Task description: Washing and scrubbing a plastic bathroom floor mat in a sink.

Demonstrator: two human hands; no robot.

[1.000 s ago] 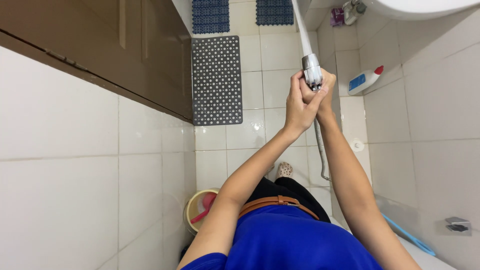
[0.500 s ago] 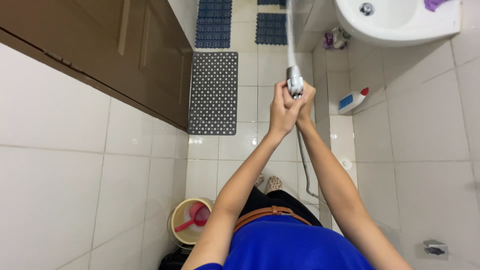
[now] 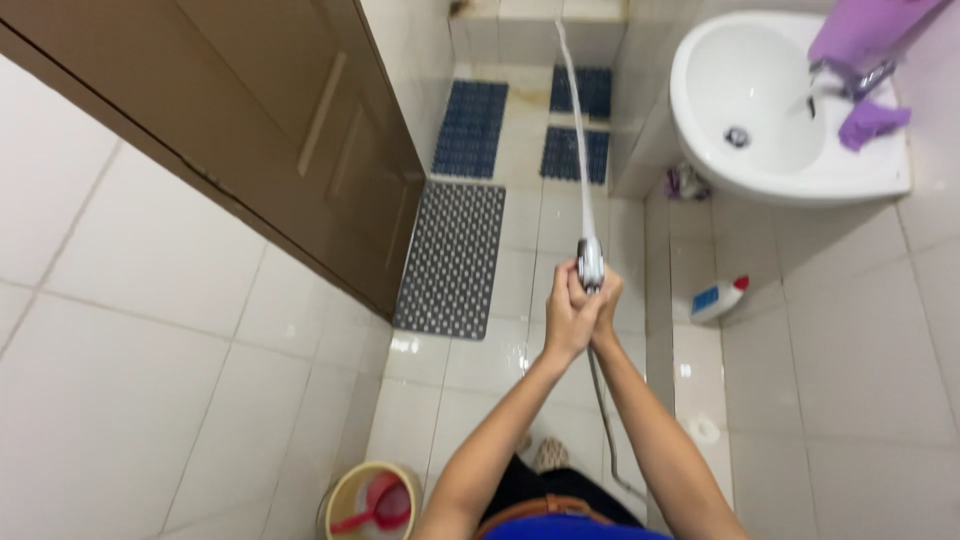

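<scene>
Above the wet tiled floor, both hands, left and right, still clasp the spray nozzle; the white sink now shows fully.

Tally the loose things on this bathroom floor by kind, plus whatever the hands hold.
Floor mats: 3, one grey, two blue
Cleaner bottle: 1
Bucket with red scoop: 2
Spray head, gripped by left hand and right hand: 1
Total: 7

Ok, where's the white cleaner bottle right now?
In the head view, the white cleaner bottle lies on the floor tiles at right, below the white sink and just right of the hands clasping the spray head.
</scene>
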